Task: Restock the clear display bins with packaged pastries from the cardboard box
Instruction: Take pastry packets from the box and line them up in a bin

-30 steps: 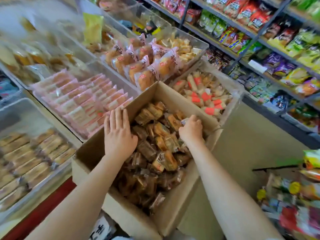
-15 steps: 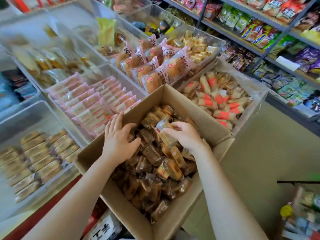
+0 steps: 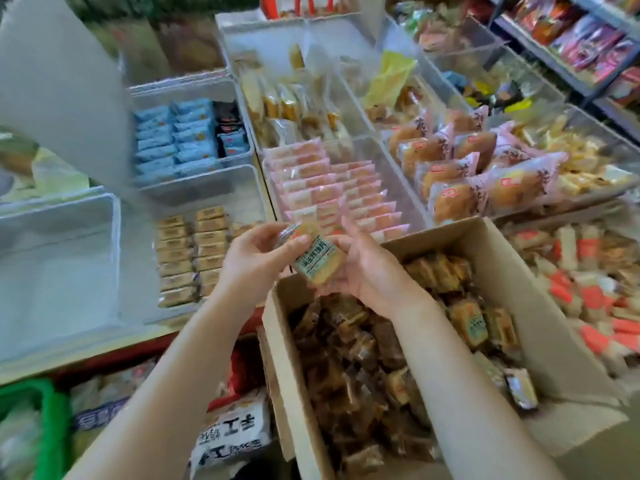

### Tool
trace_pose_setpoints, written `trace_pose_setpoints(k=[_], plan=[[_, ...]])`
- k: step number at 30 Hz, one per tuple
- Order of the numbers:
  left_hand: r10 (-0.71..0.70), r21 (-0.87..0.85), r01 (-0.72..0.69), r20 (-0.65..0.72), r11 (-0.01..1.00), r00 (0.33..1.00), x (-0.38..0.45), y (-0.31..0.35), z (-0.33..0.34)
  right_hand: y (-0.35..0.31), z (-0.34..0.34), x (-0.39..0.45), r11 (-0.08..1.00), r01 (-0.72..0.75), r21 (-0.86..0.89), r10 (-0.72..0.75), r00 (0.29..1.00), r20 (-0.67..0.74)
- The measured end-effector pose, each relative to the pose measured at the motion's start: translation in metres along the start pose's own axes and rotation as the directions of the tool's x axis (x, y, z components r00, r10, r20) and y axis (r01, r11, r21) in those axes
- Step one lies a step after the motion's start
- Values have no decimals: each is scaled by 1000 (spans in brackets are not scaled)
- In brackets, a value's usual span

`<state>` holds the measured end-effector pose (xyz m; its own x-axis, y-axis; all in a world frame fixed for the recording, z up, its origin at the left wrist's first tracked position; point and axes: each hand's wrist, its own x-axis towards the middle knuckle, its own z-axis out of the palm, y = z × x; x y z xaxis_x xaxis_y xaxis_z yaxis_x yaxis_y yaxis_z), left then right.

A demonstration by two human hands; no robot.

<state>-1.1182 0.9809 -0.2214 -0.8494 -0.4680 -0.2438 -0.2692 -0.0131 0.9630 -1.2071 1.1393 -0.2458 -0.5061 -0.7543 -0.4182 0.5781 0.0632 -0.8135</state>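
An open cardboard box (image 3: 540, 327) full of small brown wrapped pastries (image 3: 349, 368) stands at the lower right. Above its far left corner both hands hold a stack of wrapped pastries (image 3: 317, 259) with a green label. My left hand (image 3: 258, 258) pinches the stack's upper end with thumb and fingers. My right hand (image 3: 363, 268) cups it from below and the right. To the left lies a clear bin (image 3: 242, 188) with two rows of the same brown pastries (image 3: 192, 251) and bare room along its near and right sides.
Clear bins crowd the counter: pink-wrapped cakes (image 3: 332, 192), round buns (image 3: 474, 174), blue packets (image 3: 173, 136), red-and-white snacks (image 3: 588, 278). An open bin (image 3: 59, 258) sits far left. Snack shelves (image 3: 571, 39) run along the upper right. A green basket (image 3: 38, 427) and bags lie under the counter.
Both hands left the box's contents and lifted pastries above its far left corner, now held between them. The view swung left toward the half-filled bin.
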Motion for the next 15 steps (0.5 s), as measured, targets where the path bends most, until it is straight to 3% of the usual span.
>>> trace_pose_setpoints(k=[3,5,7,9,11,12,15], plan=[[4,-10,-6,-144,1000,990,5,-10,-29,-19,27,30,893,51,-448,-43,999,27],[1,-31,-10,-277,999,961,14,-30,-51,-26,45,59,838,64,-542,-81,997,-8],[-28,157,93,-372,983,928,23,-64,-73,-29,58,95,765,82,-638,-171,982,-79],[-82,504,280,-378,817,922,28,-105,-91,-29,64,128,672,84,-736,-242,964,-111],[-135,719,362,-355,594,925,30,-132,-101,-24,67,163,557,69,-827,-259,961,-94],[-134,764,377,-363,524,922,32,-137,-104,-19,68,180,505,63,-861,-260,962,-82],[-160,771,422,-396,478,904,49,-140,-113,0,72,224,304,66,-950,-299,954,-29]])
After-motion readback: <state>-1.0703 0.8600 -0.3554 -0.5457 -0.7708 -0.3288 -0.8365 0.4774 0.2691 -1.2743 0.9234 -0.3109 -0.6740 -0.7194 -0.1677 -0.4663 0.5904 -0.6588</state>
